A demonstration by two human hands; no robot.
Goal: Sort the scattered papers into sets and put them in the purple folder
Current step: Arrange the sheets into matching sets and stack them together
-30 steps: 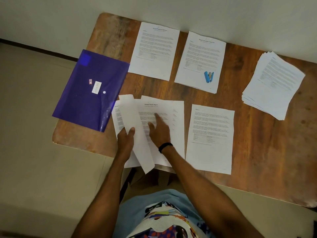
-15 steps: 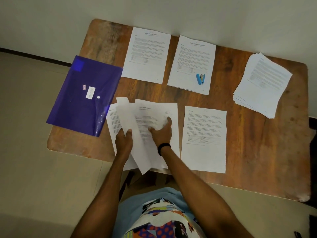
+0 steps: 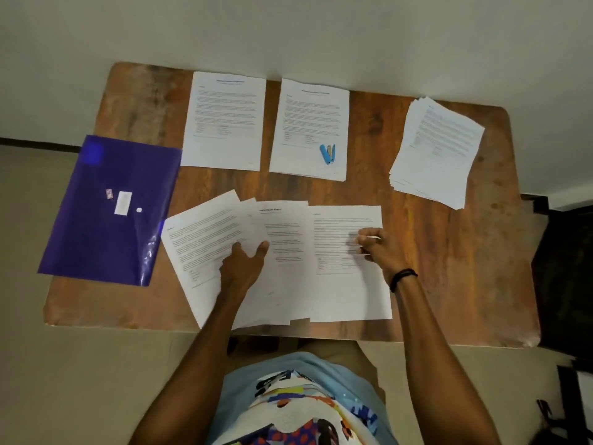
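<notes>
Wooden table (image 3: pixel 433 268) against pale wall (image 3: pixel 288 27) — blue stapler (image 3: pixel 328 153) toward its far side, dark object (image 3: pixel 564 284) beside right edge.

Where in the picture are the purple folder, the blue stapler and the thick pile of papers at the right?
purple folder (image 3: pixel 96 245): head view, bare cover, lower half.
blue stapler (image 3: pixel 325 155): head view, its blue left arm.
pile of papers (image 3: pixel 439 149): head view, middle of the top sheet.

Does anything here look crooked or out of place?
The purple folder hangs over the left edge of the table, and the stack of papers at far right sits askew, edges uneven. A blue stapler lies on a back sheet.
</notes>
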